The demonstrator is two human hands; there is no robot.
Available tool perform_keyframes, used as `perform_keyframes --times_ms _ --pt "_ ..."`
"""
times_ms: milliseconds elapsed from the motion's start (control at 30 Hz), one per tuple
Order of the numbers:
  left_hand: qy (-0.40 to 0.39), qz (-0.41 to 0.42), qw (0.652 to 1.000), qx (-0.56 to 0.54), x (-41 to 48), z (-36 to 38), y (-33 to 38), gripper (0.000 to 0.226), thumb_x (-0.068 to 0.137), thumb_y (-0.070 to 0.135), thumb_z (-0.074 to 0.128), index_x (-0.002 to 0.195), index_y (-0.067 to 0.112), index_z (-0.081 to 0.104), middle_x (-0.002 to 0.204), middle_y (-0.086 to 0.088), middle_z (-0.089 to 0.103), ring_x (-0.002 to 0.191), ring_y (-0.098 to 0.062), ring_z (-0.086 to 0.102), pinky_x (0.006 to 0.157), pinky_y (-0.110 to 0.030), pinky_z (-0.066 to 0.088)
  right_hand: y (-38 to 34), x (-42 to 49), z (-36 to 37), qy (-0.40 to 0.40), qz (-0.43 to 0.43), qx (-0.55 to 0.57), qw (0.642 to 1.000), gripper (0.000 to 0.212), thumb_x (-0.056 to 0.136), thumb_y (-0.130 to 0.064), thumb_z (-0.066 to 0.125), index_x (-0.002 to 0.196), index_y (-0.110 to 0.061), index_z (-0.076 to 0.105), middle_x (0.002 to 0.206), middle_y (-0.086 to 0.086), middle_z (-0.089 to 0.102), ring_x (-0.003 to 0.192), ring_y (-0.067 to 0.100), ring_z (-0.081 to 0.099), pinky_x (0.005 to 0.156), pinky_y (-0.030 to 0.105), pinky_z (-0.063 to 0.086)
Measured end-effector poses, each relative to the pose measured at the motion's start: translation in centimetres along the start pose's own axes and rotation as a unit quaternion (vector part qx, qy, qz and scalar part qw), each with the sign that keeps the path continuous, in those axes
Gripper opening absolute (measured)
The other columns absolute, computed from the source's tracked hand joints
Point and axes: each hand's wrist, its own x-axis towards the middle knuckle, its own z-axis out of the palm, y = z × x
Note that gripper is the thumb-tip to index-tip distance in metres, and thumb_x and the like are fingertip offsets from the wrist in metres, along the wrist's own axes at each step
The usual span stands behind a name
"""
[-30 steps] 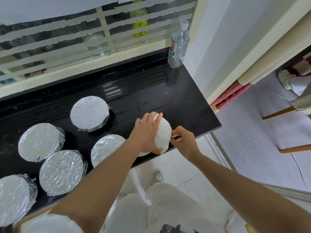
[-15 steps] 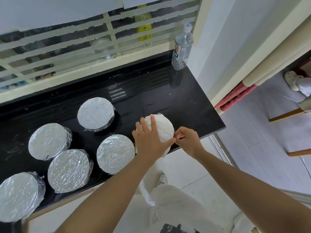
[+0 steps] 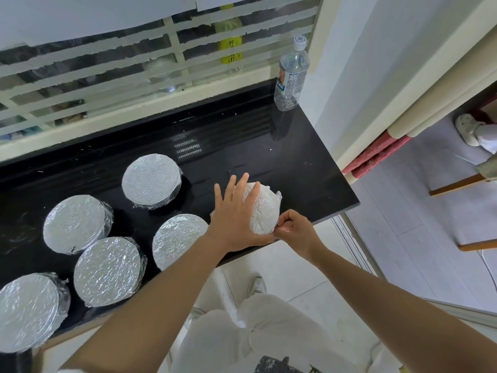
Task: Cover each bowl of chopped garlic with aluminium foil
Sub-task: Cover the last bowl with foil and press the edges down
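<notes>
The single head-worn camera looks steeply down and forward, from close above, across the glossy black countertop point(image 3: 309, 162) toward the cream-framed slatted window point(image 3: 134, 121).

Really bright daylight here, all of it coming through the slatted window point(image 3: 161, 63) along the far edge of the worktop point(image 3: 309, 170). The black top is glossy, so the slats mirror in it as pale streaks. The foil-wrapped bowl point(image 3: 265, 211) near the front right corner is almost blown out white, while the other foil tops point(image 3: 107, 267) just sparkle. Shadows barely show on the black. Fisheye bends the window frame and stretches the forearms point(image 3: 161, 305) at the bottom, and the corners look a bit mushy.
</notes>
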Motion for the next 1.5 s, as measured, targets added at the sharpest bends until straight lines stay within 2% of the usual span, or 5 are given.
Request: perform_keyframes --times_ms 267,667,1033,1267,1500 --pt "0.072 -0.104 0.992 -0.019 -0.3 3.5 1.9 0.112 0.068 0.092 0.019 0.151 0.018 0.028 0.160 -0.016 0.020 0.140 -0.043 0.027 0.092 -0.056 0.049 0.1 0.0 -0.9 -0.052 0.024 0.059 0.997 0.010 0.082 -0.007 0.074 0.089 -0.012 0.068 0.089 0.004 0.070 0.081 0.016 0.068 0.076 0.022 0.057" --pt "0.091 -0.129 0.987 -0.027 -0.1 2.5 1.3 0.115 0.058 0.098 0.019 0.151 0.032 0.028 0.163 -0.019 -0.001 0.149 -0.040 0.003 0.117 -0.060 0.009 0.5 -0.7 0.0 -0.081 0.071 0.155 0.982 0.017 0.095 -0.004 0.054 0.099 -0.005 0.070 0.094 0.008 0.073 0.088 0.019 0.070 0.084 0.027 0.057" --pt "0.159 -0.116 0.980 0.007 0.5 3.9 1.0 0.096 0.062 0.087 0.053 0.136 0.026 0.047 0.150 -0.024 0.033 0.132 -0.044 0.037 0.094 -0.055 0.043 -0.3 -0.5 0.2 -0.115 0.116 0.200 0.966 0.031 0.091 0.007 0.052 0.086 -0.011 0.076 0.092 0.005 0.073 0.089 0.017 0.067 0.086 0.028 0.056" --pt "0.152 -0.083 0.985 0.018 0.7 4.1 0.1 0.103 0.052 0.066 0.081 0.137 0.030 0.036 0.150 -0.023 0.032 0.132 -0.044 0.038 0.092 -0.053 0.044 -0.7 -0.1 -0.6 0.118 -0.050 -0.001 0.992 0.019 0.085 -0.002 0.064 0.095 -0.016 0.054 0.086 -0.001 0.059 0.074 0.014 0.057 0.065 0.015 0.050" --pt "0.165 -0.080 0.983 0.014 0.8 4.3 0.1 0.102 0.051 0.064 0.081 0.137 0.029 0.039 0.148 -0.024 0.035 0.130 -0.044 0.039 0.089 -0.053 0.045 -1.4 1.1 -1.3 0.034 -0.181 -0.132 0.974 0.034 0.087 -0.011 0.068 0.120 -0.016 0.060 0.113 -0.006 0.061 0.085 0.007 0.056 0.080 0.023 0.054"
